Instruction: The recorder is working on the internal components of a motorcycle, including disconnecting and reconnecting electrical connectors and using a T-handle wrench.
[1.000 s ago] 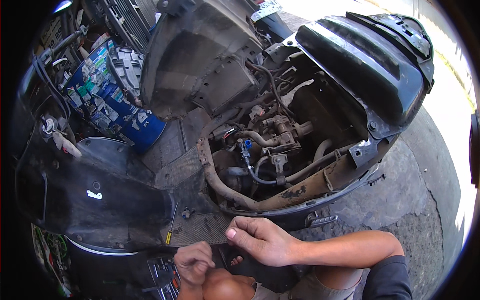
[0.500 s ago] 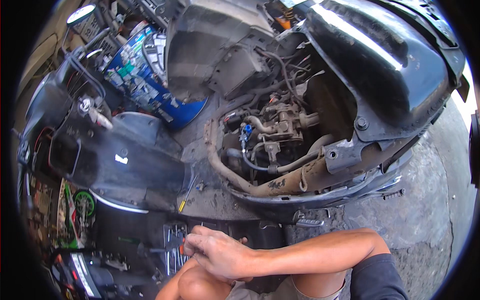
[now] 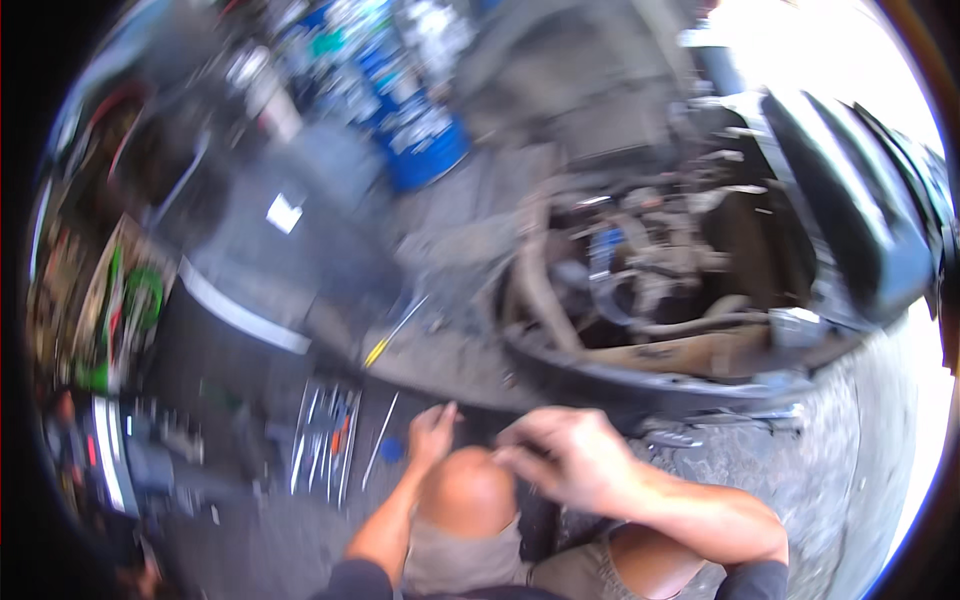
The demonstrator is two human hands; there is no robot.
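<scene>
Two bare arms (image 3: 705, 515) are held out in front, both bent at the elbow. The right hand (image 3: 570, 450) is held up high, with its back turned up and its fingers curled toward the left. The left hand (image 3: 432, 438) is held just beside the bent left knee (image 3: 466, 490), which is set between the two hands. Both hands are blurred, so whether something small is held in them cannot be told.

The big black scooter (image 3: 310, 250) is stretched out beyond both hands. Past its far edge, a blue barrel (image 3: 430, 160) can be seen. Left of the left hand, a flat tool tray (image 3: 351, 445) is filled with long silver tools (image 3: 318, 440), and a thin rod (image 3: 380, 440) is laid near its right edge.

The bare engine (image 3: 660, 260) is seen past the right hand and to its right, with the scooter's near rim (image 3: 680, 378) set in between. At the near edge of the footboard (image 3: 455, 360), toward its left end, a yellow-handled screwdriver (image 3: 377, 353) is laid with its tip pointed away. It is placed farther off than the left hand, a bit to its left.
</scene>
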